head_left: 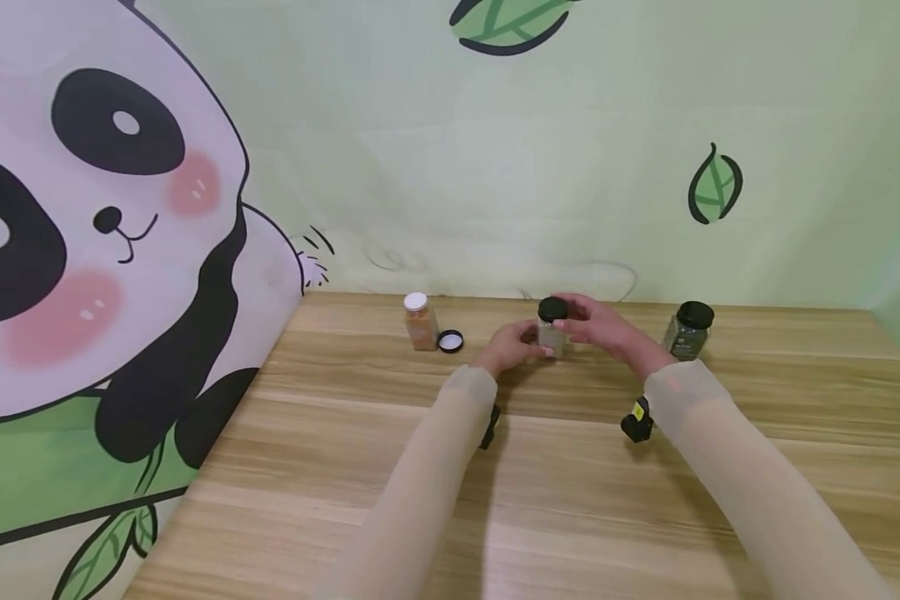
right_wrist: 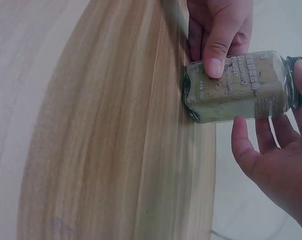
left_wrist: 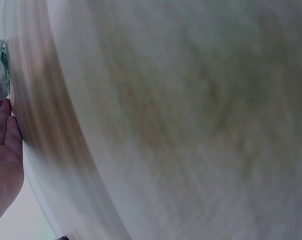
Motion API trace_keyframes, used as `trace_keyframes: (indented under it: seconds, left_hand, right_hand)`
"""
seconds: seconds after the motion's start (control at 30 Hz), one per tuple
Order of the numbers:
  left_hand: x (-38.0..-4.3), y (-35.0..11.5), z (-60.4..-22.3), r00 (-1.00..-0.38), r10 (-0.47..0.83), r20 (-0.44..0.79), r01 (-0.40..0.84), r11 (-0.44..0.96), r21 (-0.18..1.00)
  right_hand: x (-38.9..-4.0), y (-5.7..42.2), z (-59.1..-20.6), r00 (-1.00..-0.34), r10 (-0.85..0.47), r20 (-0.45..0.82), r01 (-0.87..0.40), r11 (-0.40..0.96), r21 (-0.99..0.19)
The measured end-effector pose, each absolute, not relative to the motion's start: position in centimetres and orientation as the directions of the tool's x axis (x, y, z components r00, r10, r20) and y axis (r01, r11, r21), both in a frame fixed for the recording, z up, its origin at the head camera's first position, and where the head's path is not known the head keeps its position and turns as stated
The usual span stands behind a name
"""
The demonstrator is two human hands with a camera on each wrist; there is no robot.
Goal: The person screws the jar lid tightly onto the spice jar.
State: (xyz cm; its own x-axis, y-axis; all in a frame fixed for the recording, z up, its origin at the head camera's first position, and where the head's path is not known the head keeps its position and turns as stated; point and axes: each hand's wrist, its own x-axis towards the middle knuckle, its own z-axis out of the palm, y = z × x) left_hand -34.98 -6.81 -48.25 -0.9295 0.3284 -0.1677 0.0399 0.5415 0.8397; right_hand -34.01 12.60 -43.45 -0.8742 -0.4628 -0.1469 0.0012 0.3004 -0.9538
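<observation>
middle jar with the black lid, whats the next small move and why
Probably twist the black lid with the right hand while the left hand steadies the jar. The left hand grips the jar's body, the right hand is at the lid, which is still on, and a loose cap lies beside the orange jar, suggesting opening is underway.

The middle jar (head_left: 548, 337) has a black lid (head_left: 552, 309), the table (head_left: 360, 417) brown streaks

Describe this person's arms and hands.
Long, pale cream fabric sleeves run to the wrists. The left hand and right hand are ungloved. A small black device with yellow marking shows by the right sleeve, a black piece by the left.
</observation>
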Motion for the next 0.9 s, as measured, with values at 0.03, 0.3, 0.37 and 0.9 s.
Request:
trace_keyframes:
  seconds: [0.03,0.3,0.37,0.9]
  left_hand:
    - [-34.97,-6.81,-48.21,-0.929,0.33,-0.169,0.039,0.54,0.841]
    - [-34.65,-6.88,-47.5,-0.918,0.348,-0.192,0.042,0.565,0.824]
    - [-34.65,-6.91,-47.5,-0.918,0.348,-0.19,0.042,0.562,0.826]
    - [-34.86,-6.96,-47.93,-0.925,0.335,-0.181,0.033,0.544,0.838]
  right_hand:
    - [-33.99,12.61,-43.43,-0.877,-0.458,-0.145,0.0,0.303,-0.953]
    - [-34.08,12.88,-43.46,-0.866,-0.479,-0.142,-0.014,0.308,-0.951]
    - [-34.1,12.93,-43.43,-0.859,-0.492,-0.138,-0.022,0.306,-0.952]
    - [-34.06,12.55,-42.99,-0.852,-0.507,-0.133,-0.06,0.348,-0.936]
